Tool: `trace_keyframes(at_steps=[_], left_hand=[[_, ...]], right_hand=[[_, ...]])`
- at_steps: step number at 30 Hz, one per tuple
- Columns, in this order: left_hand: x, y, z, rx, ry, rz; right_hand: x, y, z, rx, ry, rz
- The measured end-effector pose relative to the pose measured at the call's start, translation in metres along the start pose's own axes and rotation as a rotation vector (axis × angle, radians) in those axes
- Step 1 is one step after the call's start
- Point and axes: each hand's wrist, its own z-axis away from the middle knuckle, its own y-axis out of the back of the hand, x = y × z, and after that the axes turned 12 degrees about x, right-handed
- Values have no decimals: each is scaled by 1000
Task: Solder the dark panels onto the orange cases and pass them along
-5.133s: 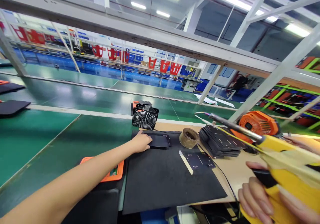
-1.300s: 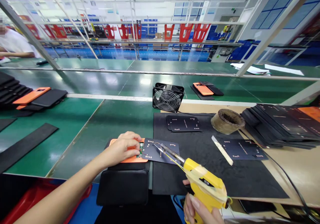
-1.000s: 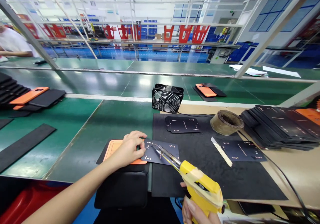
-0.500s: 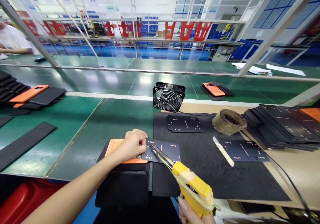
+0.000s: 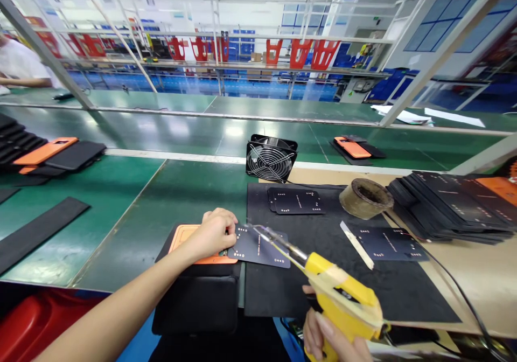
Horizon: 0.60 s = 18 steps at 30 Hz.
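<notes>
My right hand (image 5: pixel 333 335) grips a yellow soldering gun (image 5: pixel 343 289), its metal tip pointing left above a black panel (image 5: pixel 264 246) with small printed pads. My left hand (image 5: pixel 220 231) is closed at that panel's left edge, fingertips pressed together on it; what lies under the fingers is partly hidden. Beneath the left hand is an orange case (image 5: pixel 183 236) with a bit of circuit board showing by the panel. A dark flap (image 5: pixel 196 303) hangs at the table's front edge below the case.
A small fan (image 5: pixel 270 159) stands behind the black mat (image 5: pixel 307 292). On the mat are more panels (image 5: pixel 299 200), a round brown holder (image 5: pixel 365 197) and a pale stick (image 5: pixel 357 245). Stacked panels (image 5: pixel 448 203) sit at right; dark pieces and orange cases (image 5: pixel 46 151) at left.
The soldering gun has moved right and back in my right hand, its tip lifting from the panel's left pads. My left hand has stayed nearly still.
</notes>
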Motion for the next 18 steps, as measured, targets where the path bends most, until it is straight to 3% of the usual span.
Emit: trace_keyframes(at_steps=[3,5,8,10,12,14,18], left_hand=[[-9,7,2,-13,-56,31],[-26,18,8,43,-74,102],[-70,43,30,218,16,127],[-103,61,51,271,66,47],[-130,73,73,199,51,-50],[-144,77,91,88,13,-137],[-139,60,95,-25,-102,-182]], right_hand=[[-20,-1,-10,-11,-41,-199],[-31,1,-20,-38,-75,-278],[-40,4,-37,-37,-73,-351],[-41,5,-50,-19,-62,-392],[-41,4,-60,-5,-71,-421],[-38,3,-68,14,-94,-438],[-34,1,-73,52,-130,-472]])
